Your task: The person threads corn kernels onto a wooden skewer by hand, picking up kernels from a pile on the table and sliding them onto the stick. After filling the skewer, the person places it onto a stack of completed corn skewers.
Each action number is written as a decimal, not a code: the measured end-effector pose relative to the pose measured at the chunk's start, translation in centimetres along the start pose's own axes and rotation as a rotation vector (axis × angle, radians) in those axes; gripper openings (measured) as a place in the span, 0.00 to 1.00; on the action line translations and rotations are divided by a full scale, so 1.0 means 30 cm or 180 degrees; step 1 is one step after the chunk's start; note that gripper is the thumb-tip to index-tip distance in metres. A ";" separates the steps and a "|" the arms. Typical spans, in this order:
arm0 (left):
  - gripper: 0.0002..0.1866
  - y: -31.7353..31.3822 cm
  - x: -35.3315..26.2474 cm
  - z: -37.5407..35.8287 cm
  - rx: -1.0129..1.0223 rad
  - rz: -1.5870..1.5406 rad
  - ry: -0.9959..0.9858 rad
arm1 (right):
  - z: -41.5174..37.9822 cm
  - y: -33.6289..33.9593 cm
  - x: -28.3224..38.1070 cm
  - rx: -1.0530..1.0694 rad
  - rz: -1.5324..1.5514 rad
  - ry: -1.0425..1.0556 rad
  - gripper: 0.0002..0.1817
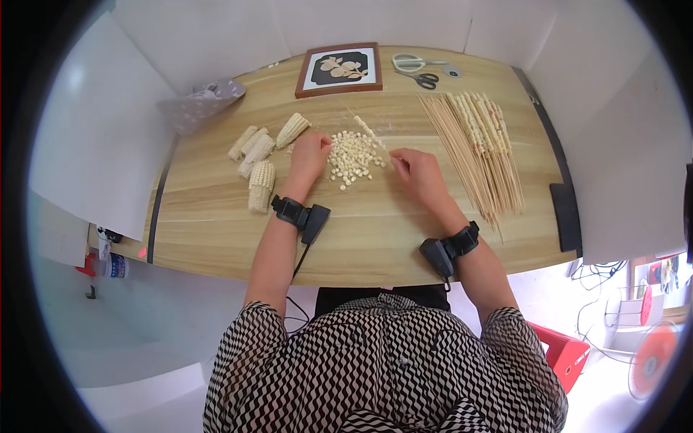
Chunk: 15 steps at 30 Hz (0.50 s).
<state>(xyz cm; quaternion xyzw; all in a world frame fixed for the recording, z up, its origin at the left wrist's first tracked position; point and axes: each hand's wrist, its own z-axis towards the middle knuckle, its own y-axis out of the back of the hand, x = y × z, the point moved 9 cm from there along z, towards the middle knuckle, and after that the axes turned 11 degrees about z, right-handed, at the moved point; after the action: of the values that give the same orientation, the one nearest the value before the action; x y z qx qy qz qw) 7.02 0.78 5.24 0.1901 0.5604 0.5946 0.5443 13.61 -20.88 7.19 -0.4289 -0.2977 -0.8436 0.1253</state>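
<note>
Loose pale corn kernels (351, 157) lie in a pile on the wooden table (346, 224). My left hand (310, 155) is at the pile's left edge, fingers pressed together; whatever is between them is too small to make out. On the pile's right side, my right hand (419, 172) is closed in a pinch on the lower end of a thin skewer (366, 128). That skewer slants up and left over the kernels, with several kernels threaded near its upper part. Both wrists wear black strapped devices.
Corn cobs (260, 148) lie on the left, one (292, 130) beside my left hand. Bare skewers (462, 159) and kernel-covered skewers (480, 123) lie on the right. At the back are a framed picture (339, 69), scissors (417, 78) and a grey cloth (206, 102).
</note>
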 end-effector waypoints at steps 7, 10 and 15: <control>0.04 0.000 0.032 -0.001 -0.0365 -0.0619 0.0141 | -0.005 -0.025 0.039 0.0178 -0.0139 -0.0001 0.09; 0.04 -0.010 0.099 -0.005 -0.0707 -0.1853 0.0571 | -0.011 -0.037 0.078 0.0231 -0.0059 0.0113 0.09; 0.08 -0.008 0.178 -0.015 -0.0889 -0.3099 0.1074 | -0.026 -0.071 0.131 0.0569 0.0142 -0.0069 0.09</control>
<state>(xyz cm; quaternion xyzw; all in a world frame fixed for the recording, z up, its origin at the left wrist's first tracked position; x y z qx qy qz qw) 4.94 5.12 2.84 -0.2644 0.5791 0.3645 0.6796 9.74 -19.49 9.14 -0.4316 -0.3636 -0.8060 0.1786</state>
